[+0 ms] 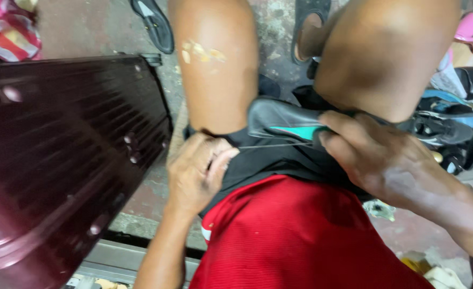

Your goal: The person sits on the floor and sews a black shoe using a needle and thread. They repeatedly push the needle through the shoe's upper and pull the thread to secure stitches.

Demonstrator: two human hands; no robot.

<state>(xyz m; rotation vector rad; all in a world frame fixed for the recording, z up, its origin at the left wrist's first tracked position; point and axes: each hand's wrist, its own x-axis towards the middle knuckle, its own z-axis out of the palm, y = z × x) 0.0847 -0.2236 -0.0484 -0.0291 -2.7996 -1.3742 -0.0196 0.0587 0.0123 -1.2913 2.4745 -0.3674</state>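
My right hand (386, 160) grips the black shoe (284, 120); my left hand (196, 171) pinches taut thread (274, 145), which could snap if overpulled.

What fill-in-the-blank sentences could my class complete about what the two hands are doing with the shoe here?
1. The right hand holds a black shoe between the person's ____.
2. A taut thread runs from the shoe to the ____ hand.
3. The big case beside the left hand is dark ____.
4. The shirt is ____.

Missing words: knees; left; maroon; red
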